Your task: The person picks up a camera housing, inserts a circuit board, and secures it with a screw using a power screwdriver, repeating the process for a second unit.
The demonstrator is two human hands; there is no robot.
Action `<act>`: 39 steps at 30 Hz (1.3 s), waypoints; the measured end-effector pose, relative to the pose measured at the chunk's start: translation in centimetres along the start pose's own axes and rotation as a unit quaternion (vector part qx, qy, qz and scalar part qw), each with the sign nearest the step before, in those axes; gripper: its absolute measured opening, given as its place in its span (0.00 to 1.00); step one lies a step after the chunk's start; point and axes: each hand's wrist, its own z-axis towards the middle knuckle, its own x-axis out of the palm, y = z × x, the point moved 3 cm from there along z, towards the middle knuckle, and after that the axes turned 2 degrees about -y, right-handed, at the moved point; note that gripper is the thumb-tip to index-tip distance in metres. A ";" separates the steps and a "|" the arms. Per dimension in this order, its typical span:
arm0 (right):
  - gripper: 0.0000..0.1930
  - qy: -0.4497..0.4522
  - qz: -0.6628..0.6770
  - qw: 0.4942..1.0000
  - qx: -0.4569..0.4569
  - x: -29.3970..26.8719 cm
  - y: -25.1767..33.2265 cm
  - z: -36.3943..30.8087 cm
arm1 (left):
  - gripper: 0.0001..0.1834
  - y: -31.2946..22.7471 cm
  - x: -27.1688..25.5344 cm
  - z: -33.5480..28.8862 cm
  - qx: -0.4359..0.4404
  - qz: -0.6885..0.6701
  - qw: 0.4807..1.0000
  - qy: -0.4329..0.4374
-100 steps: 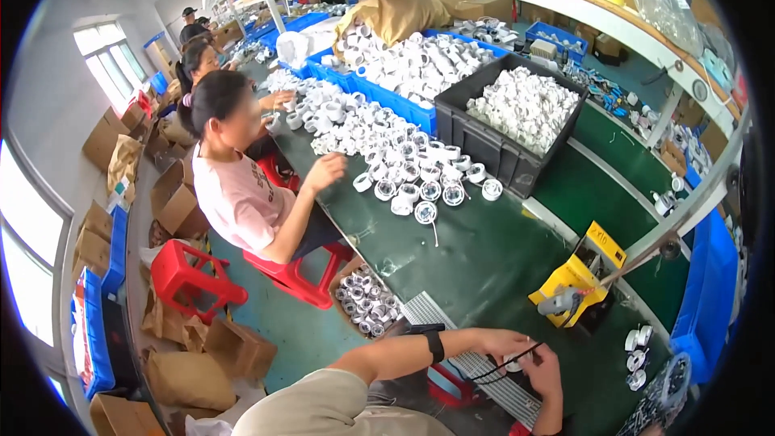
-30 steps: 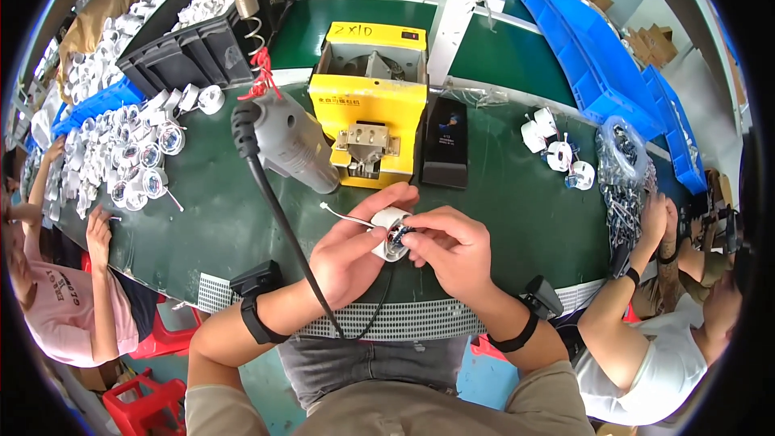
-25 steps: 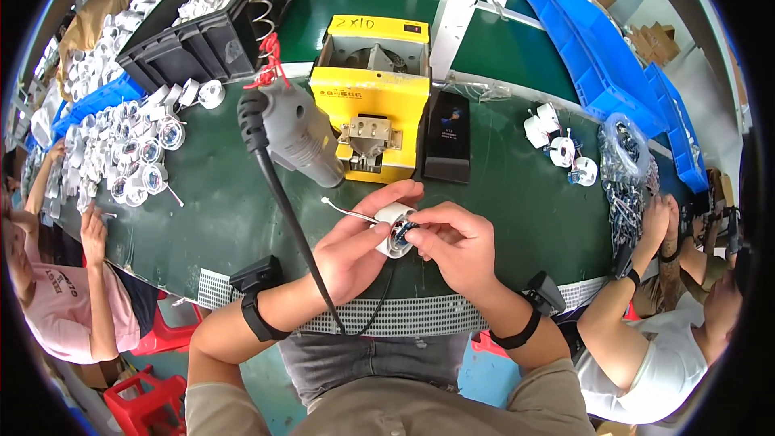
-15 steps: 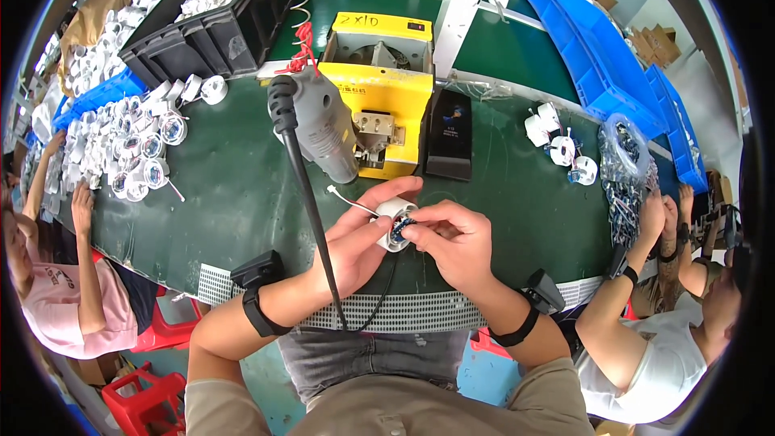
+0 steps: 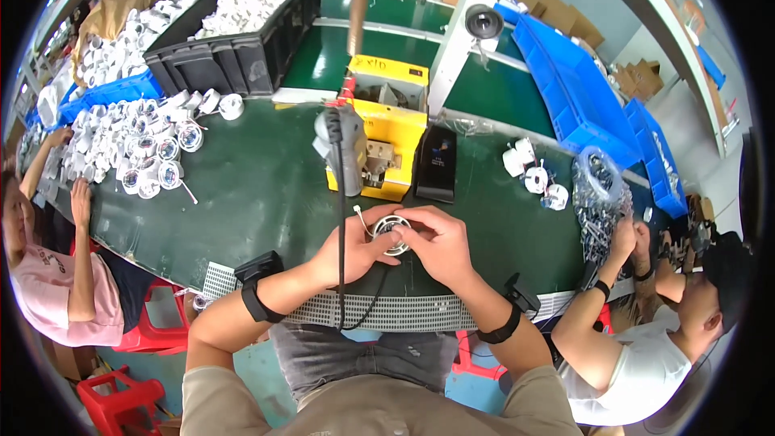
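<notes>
A round white housing (image 5: 391, 221) sits between my two hands above the near middle of the green table. Its open face is turned up, and a thin white wire with a small plug (image 5: 358, 211) sticks out on its left. My left hand (image 5: 355, 249) is closed round the left side, thumb on the face. From the right, my right hand (image 5: 440, 244) grips the rim, and its thumb presses into the face. The thumbs hide most of the inside. Just beyond hangs a grey power screwdriver (image 5: 349, 149) with a black cord, in front of a yellow machine (image 5: 395, 133).
A black phone-like device (image 5: 437, 163) lies beside the machine. Many white housings (image 5: 137, 149) crowd the left, near a black crate (image 5: 218, 56). Several more (image 5: 534, 179) lie right, by a bag of wired parts (image 5: 593, 210) and blue bins (image 5: 565, 81). Co-workers sit on both sides.
The housing has been tilted so its open face points up, and my right fingers have moved from pinching inside it to its rim. My view has shifted; the screwdriver hangs more upright.
</notes>
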 end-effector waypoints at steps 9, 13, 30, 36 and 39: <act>0.29 -0.106 -0.178 0.970 -0.128 6.7 6.9 5.8 | 0.18 0.1 -4.5 -0.2 -0.128 -0.092 0.987 0.024; 0.24 -0.150 -0.065 0.953 -0.255 7.1 4.2 6.6 | 0.20 1.2 -4.7 0.1 -0.113 -0.083 0.990 0.027; 0.24 -0.191 0.036 0.915 -0.354 4.2 7.8 5.6 | 0.19 2.1 -5.6 -0.4 -0.081 -0.046 0.993 -0.079; 0.21 -0.230 0.047 0.944 -0.234 -4.0 7.7 0.9 | 0.16 -0.3 -6.0 1.1 -0.003 0.150 0.986 -0.078; 0.30 -0.224 0.122 0.943 -0.213 -0.8 7.5 -3.9 | 0.18 -0.8 -6.0 1.0 -0.037 0.168 0.983 -0.058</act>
